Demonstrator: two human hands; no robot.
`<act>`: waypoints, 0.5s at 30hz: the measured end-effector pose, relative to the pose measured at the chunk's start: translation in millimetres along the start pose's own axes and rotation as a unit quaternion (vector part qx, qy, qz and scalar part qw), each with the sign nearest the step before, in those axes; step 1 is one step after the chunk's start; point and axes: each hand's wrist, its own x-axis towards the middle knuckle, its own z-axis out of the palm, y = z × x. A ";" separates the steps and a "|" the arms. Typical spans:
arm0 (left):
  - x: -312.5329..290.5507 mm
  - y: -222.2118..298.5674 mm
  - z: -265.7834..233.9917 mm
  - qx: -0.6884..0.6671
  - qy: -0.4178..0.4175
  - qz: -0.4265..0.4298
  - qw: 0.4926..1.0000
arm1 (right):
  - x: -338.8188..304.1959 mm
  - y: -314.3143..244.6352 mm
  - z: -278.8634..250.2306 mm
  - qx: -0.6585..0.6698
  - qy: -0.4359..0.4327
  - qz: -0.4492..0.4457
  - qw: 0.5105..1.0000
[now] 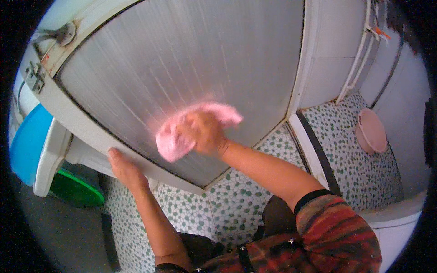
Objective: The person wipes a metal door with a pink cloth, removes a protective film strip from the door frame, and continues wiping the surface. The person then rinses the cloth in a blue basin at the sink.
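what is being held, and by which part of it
The right grip holds a pink cloth by about its middle, against the door; the left grip is at the door's edge, its hold there unclear.

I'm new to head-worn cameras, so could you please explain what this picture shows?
There is no machine here, only a person's own two bare hands. The picture comes from a wide camera worn on the head, looking down, which makes straight edges look curved. The right hand holds a pink cloth against a cloudy door. The left hand is at the door's pale edge; whether it grips there is hard to tell. On the patterned floor, to the right, is a pink basin.
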 end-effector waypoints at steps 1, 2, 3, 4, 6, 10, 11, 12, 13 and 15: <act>0.9 -0.4 0.7 -0.006 0.000 0.018 1.000 | -22.8 -3.7 7.3 0.006 -0.037 -0.007 0.999; 1.9 -0.7 1.9 -0.014 0.004 0.041 0.999 | -43.0 -3.9 11.8 0.022 -0.086 -0.004 0.996; 2.7 -0.9 1.8 -0.022 0.010 0.064 0.998 | -61.0 0.4 12.5 -0.029 -0.125 -0.084 0.988; 3.6 -1.3 2.6 -0.080 0.000 0.055 0.995 | -76.3 8.0 9.8 -0.076 -0.161 -0.156 0.972; 4.8 -1.5 1.0 -0.027 -0.010 0.081 0.996 | -94.3 30.5 0.8 -0.023 -0.260 -0.184 0.948; 3.3 -3.8 -3.5 -0.027 -0.019 0.087 0.996 | -100.4 74.4 -62.1 0.052 -0.436 0.220 0.871; 2.9 -4.2 -3.0 -0.020 -0.011 0.103 0.994 | -95.4 79.4 -86.7 -0.049 -0.358 0.172 0.916; 3.3 -3.8 -3.1 -0.056 -0.027 0.029 0.998 | -82.6 85.6 -109.9 -0.080 -0.265 0.105 0.955; 2.7 -3.7 -1.4 -0.077 -0.027 0.026 0.996 | -65.8 88.0 -128.4 -0.024 -0.131 0.198 0.971; 1.9 -2.6 3.9 -0.142 -0.044 0.031 0.988 | -18.2 90.7 -150.8 -0.180 0.058 0.242 0.952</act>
